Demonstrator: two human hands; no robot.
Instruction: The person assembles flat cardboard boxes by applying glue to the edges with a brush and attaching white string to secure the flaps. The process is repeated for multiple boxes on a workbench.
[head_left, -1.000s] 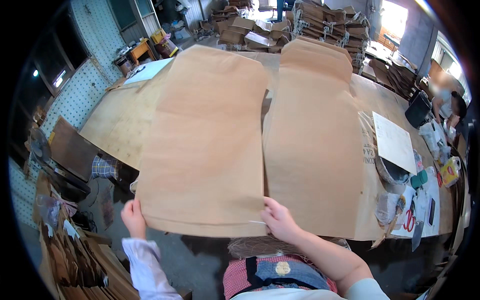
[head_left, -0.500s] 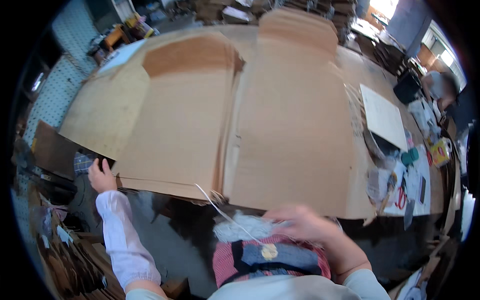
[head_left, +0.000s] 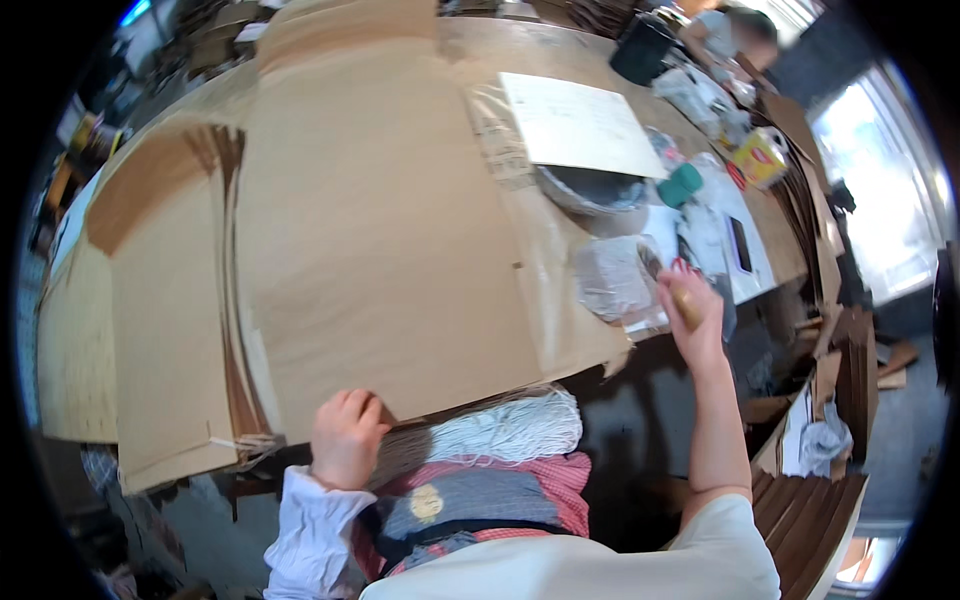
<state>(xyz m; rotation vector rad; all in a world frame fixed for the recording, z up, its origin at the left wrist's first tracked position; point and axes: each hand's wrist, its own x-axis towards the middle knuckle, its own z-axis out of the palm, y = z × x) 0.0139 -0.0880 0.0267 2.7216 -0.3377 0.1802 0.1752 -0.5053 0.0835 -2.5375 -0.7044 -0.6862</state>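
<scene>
My right hand (head_left: pixel 698 318) is closed around the tan wooden handle of what looks like a brush (head_left: pixel 686 306), its head blurred, at the table's right front. Right beside it lies a clear plastic bag (head_left: pixel 612 280). My left hand (head_left: pixel 347 437), fingers curled, rests at the near edge of a large brown paper sheet (head_left: pixel 380 230); whatever it pinches is hidden. A bundle of white string (head_left: pixel 520 428) hangs at my waist, over a red checked apron (head_left: pixel 560 490). To the left lies a stack of folded brown paper (head_left: pixel 165 330), with short string ends at its near corner.
A white board (head_left: pixel 580 122) partly covers a basin (head_left: pixel 595 190). Near it are a green lidded jar (head_left: pixel 680 186), a phone (head_left: pixel 740 245) and a yellow package (head_left: pixel 760 157). Another person (head_left: pixel 735 45) sits at the far right. Flattened cardboard (head_left: pixel 810 530) stands at my lower right.
My view has turned right. My right hand has gone from the string bundle to the wooden handle and picked it up. My left hand has moved from the left stack to the large sheet's near edge.
</scene>
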